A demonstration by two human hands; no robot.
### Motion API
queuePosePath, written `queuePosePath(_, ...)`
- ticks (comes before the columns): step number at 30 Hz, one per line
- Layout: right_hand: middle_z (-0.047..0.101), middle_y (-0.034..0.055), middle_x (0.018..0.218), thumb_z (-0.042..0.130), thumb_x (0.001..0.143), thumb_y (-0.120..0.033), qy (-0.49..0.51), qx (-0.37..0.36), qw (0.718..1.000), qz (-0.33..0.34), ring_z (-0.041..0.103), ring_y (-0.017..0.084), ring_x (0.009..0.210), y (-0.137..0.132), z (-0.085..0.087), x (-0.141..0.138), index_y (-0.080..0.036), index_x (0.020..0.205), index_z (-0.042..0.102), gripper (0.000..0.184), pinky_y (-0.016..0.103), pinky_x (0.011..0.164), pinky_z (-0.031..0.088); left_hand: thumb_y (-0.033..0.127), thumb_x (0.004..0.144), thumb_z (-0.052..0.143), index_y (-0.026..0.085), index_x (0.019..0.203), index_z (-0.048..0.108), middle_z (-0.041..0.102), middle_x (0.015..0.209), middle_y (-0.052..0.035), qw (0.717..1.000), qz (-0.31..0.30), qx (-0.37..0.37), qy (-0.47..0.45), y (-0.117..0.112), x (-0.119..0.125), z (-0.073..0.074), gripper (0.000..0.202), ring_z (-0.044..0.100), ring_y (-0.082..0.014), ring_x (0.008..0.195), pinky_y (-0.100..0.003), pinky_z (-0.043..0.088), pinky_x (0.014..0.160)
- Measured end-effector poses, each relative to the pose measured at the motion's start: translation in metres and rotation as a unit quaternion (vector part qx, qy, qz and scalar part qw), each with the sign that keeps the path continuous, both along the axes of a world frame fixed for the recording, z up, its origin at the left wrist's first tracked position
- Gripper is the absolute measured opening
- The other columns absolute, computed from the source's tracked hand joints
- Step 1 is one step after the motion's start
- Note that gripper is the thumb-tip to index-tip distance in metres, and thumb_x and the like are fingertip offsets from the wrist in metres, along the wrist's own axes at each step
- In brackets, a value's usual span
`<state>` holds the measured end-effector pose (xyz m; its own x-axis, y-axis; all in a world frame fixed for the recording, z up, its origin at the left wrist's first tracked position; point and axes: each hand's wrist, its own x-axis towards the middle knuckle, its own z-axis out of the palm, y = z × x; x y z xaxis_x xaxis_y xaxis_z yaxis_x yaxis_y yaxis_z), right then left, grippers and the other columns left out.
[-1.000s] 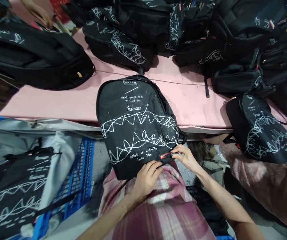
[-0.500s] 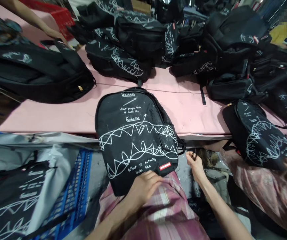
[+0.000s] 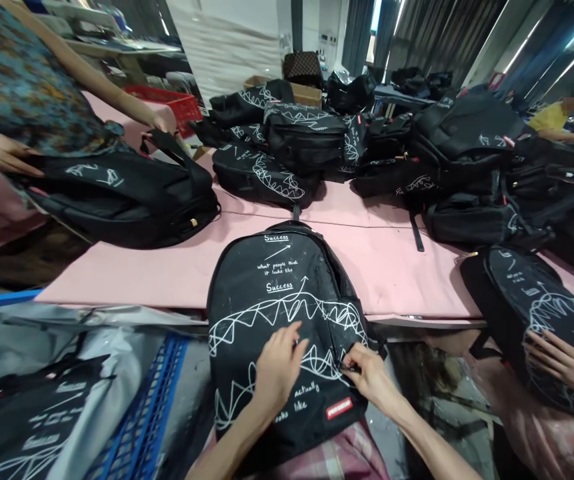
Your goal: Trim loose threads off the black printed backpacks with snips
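Observation:
A black backpack (image 3: 277, 293) with white zigzag lines and "Success" lettering lies in front of me, half on the pink table (image 3: 167, 267) and half on my lap. My left hand (image 3: 277, 365) rests on its front panel with the fingers bent and slightly apart, holding nothing. My right hand (image 3: 367, 377) pinches something small and dark at the bag's right side seam, beside the zigzag print. A small red label (image 3: 339, 408) sits just below that hand.
Many more black backpacks (image 3: 317, 147) are piled across the back of the table. A person at the left handles another backpack (image 3: 127, 193). Another person's hand (image 3: 564, 363) lies on a backpack (image 3: 531, 313) at the right. A blue crate (image 3: 151, 400) stands at my lower left.
The view has tilted up. My left hand slid from the bag's bottom edge up onto its front. My right hand moved from beside the bag back onto its right side seam.

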<state>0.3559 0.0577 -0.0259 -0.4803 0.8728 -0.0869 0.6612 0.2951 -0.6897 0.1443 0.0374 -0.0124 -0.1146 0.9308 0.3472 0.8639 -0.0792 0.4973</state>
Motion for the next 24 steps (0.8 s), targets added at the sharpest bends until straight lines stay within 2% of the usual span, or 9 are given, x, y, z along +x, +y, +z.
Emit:
queuePosePath(2, 0.060, 0.0012, 0.075, 0.057, 0.079, -0.025, 0.071, -0.049, 0.996, -0.013, 0.058, 0.017, 0.070, 0.005, -0.004, 0.008, -0.020, 0.069, 0.061, 0.011, 0.026, 0.064, 0.042, 0.040, 0.084, 0.050, 0.012, 0.121, 0.048, 0.060, 0.087, -0.0079, 0.997, 0.016, -0.029, 0.068, 0.030, 0.024, 0.000, 0.047, 0.059, -0.0216, 0.077, -0.035, 0.048, 0.070)
queuePosePath(4, 0.061, 0.0022, 0.070, 0.053, 0.082, -0.034, 0.119, -0.072, 0.986, -0.095, 0.059, 0.018, 0.068, 0.022, -0.011, 0.020, -0.018, 0.069, 0.061, 0.022, 0.027, 0.063, 0.044, 0.042, 0.080, 0.057, 0.010, 0.128, 0.041, 0.058, 0.088, -0.0096, 0.987, 0.034, -0.083, 0.133, 0.056, 0.038, 0.001, 0.061, 0.059, -0.0247, 0.077, -0.039, 0.046, 0.071)
queuePosePath(8, 0.066, 0.0060, 0.077, 0.048, 0.082, -0.040, 0.078, 0.014, 0.953, -0.292, 0.061, 0.022, 0.073, 0.092, -0.032, 0.048, -0.015, 0.089, 0.063, 0.030, 0.033, 0.068, 0.046, 0.028, 0.083, 0.052, 0.009, 0.132, 0.036, 0.057, 0.088, -0.0112, 0.967, 0.050, -0.194, 0.160, 0.081, 0.033, 0.001, 0.055, 0.061, -0.0240, 0.075, -0.036, 0.046, 0.069)
queuePosePath(11, 0.067, 0.0109, 0.089, 0.047, 0.080, -0.037, 0.049, 0.050, 0.947, -0.315, 0.061, 0.026, 0.086, 0.142, -0.044, 0.053, -0.014, 0.100, 0.061, 0.033, 0.041, 0.077, 0.045, 0.022, 0.084, 0.044, 0.010, 0.133, 0.033, 0.059, 0.090, -0.0123, 0.957, 0.038, -0.254, 0.134, 0.083, 0.026, 0.003, 0.052, 0.063, -0.0236, 0.072, -0.034, 0.046, 0.064)
queuePosePath(14, 0.060, 0.0151, 0.113, 0.052, 0.078, -0.034, 0.048, 0.087, 0.943, -0.317, 0.049, 0.030, 0.113, 0.161, -0.040, 0.039, -0.014, 0.112, 0.058, 0.039, 0.048, 0.093, 0.036, 0.018, 0.079, 0.042, 0.009, 0.134, 0.030, 0.061, 0.090, -0.0144, 0.951, 0.039, -0.278, 0.128, 0.087, 0.025, 0.006, 0.057, 0.064, -0.0254, 0.072, -0.034, 0.046, 0.062)
queuePosePath(17, 0.047, 0.0122, 0.133, 0.050, 0.082, -0.028, 0.050, 0.193, 0.959, -0.202, 0.031, 0.027, 0.130, 0.142, -0.026, 0.014, -0.019, 0.122, 0.052, 0.040, 0.053, 0.104, 0.022, 0.015, 0.074, 0.044, 0.006, 0.134, 0.028, 0.062, 0.082, -0.0131, 0.951, 0.052, -0.291, 0.087, 0.093, 0.020, 0.010, 0.063, 0.064, -0.0259, 0.073, -0.034, 0.044, 0.065)
queuePosePath(19, 0.049, 0.0106, 0.132, 0.048, 0.086, -0.025, 0.041, 0.242, 0.969, -0.014, 0.033, 0.025, 0.130, 0.117, -0.018, 0.001, -0.021, 0.123, 0.052, 0.038, 0.051, 0.104, 0.023, 0.014, 0.071, 0.045, 0.008, 0.132, 0.031, 0.061, 0.072, -0.0053, 0.959, 0.047, -0.279, -0.005, 0.090, 0.011, 0.016, 0.063, 0.062, -0.0211, 0.068, -0.030, 0.044, 0.064)
queuePosePath(21, 0.055, 0.0091, 0.126, 0.046, 0.087, -0.023, 0.012, 0.231, 0.963, 0.140, 0.039, 0.024, 0.127, 0.094, -0.015, -0.007, -0.023, 0.121, 0.055, 0.035, 0.050, 0.103, 0.027, 0.013, 0.070, 0.046, 0.013, 0.129, 0.033, 0.054, 0.063, 0.0033, 0.965, 0.033, -0.230, -0.120, 0.079, -0.001, 0.026, 0.061, 0.057, -0.0146, 0.059, -0.025, 0.043, 0.061)
queuePosePath(24, 0.061, 0.0077, 0.119, 0.044, 0.089, -0.022, -0.031, 0.203, 0.965, 0.161, 0.041, 0.024, 0.125, 0.077, -0.011, -0.013, -0.023, 0.115, 0.059, 0.030, 0.052, 0.102, 0.027, 0.016, 0.072, 0.046, 0.018, 0.126, 0.035, 0.045, 0.060, 0.0084, 0.966, 0.014, -0.141, -0.214, 0.055, -0.010, 0.041, 0.056, 0.048, -0.0088, 0.048, -0.021, 0.041, 0.055)
